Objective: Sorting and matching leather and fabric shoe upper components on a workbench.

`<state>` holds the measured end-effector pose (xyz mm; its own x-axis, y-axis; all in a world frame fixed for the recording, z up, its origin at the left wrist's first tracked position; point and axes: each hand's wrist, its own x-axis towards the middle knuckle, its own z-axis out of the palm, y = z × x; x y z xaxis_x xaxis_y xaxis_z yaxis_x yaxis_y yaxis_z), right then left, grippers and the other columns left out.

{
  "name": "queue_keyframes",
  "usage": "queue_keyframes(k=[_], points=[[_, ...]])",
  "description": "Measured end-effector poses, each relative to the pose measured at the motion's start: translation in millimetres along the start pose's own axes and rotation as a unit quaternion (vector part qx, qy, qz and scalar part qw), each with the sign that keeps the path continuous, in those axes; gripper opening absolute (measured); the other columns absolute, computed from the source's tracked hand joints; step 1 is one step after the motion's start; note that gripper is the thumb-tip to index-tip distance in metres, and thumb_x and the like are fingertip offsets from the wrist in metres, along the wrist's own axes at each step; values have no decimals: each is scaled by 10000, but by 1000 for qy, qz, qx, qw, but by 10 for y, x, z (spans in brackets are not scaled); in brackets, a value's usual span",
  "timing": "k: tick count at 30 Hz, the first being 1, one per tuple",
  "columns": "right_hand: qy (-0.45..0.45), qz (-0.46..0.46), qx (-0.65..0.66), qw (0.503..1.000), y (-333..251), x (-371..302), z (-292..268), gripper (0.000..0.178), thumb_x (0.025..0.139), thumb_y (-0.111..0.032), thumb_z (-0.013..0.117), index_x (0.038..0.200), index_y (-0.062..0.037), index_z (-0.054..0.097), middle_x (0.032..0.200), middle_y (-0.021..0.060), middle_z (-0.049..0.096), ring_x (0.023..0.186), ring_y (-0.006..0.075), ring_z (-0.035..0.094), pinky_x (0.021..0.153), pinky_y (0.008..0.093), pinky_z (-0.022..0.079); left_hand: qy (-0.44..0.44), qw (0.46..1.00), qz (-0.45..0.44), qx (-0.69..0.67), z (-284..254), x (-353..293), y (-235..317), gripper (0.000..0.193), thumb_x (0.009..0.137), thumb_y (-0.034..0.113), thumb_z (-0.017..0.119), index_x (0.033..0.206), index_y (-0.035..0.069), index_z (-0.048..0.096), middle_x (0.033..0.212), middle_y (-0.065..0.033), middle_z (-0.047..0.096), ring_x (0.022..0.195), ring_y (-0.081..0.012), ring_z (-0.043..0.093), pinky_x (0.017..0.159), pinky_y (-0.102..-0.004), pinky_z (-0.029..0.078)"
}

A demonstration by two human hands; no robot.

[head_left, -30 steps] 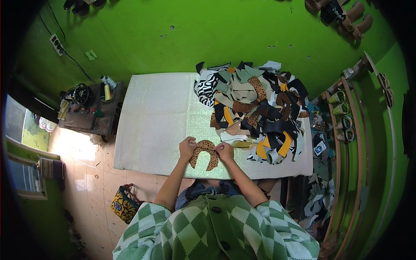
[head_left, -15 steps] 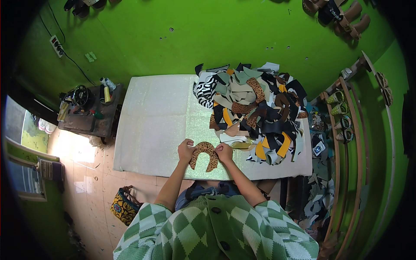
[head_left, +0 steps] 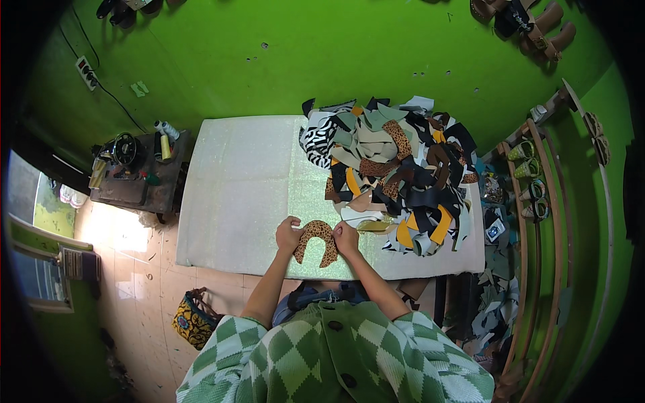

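Meanwhile, the broad, pale rectangular surface [head_left: 228, 188] stretched beneath the multicoloured heap of cut sheet scraps [head_left: 422, 196]; nearer the person, left of that heap, the leopard-print U-shaped sheet piece [head_left: 316, 230] had barely shifted, steadied as left hand [head_left: 289, 235] and right hand [head_left: 347, 239] gripped its edges.

Wide fisheye view from the wearer's head, facing down, green-and-white diamond-patterned knit top [head_left: 282, 352] nearest at lower edge, pale rectangular table [head_left: 235, 191] farther off, bright green painted wall [head_left: 336, 57] beyond
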<state>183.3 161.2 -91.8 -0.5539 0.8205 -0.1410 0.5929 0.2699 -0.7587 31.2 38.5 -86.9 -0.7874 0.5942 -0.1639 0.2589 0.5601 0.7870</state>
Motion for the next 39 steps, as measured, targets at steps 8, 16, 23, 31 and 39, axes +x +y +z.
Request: queue_keyframes(k=[8,16,23,31,39], points=[[11,-75,-84,994,-64,-69,49,103,791,-99,617,867,-53,563,808,161,595,779,333,598,688,415,463,7,999,8,30,8,1,-53,312,681,161,767,935,57,620,864,-60,660,686,-172,651,629,-305,504],[63,-154,-164,972,-127,-265,63,91,809,-100,544,897,-84,560,878,89,519,861,269,552,709,380,444,67,997,47,2,39,-226,114,167,754,125,673,906,99,610,870,-71,612,737,-227,613,662,-369,466],[34,-199,-269,942,-168,-587,199,377,811,-114,518,1187,-140,537,1157,63,508,1030,217,492,863,381,369,63,925,270,261,76,-423,-69,248,796,164,584,1042,174,617,1041,19,589,1017,-174,500,859,-370,363],[74,-125,-375,916,-289,-750,430,465,860,-159,470,1318,-233,447,1246,103,440,1119,268,420,900,466,323,24,902,307,304,42,-597,-67,447,816,210,549,1261,188,513,1261,-42,495,1158,-244,424,963,-402,309],[56,-163,-356,918,-394,-665,314,436,838,-128,487,1261,-230,504,1072,47,504,994,224,474,845,427,345,2,908,283,311,-12,-601,-95,486,816,211,538,1297,186,479,1277,-65,481,1174,-263,397,977,-425,273]])
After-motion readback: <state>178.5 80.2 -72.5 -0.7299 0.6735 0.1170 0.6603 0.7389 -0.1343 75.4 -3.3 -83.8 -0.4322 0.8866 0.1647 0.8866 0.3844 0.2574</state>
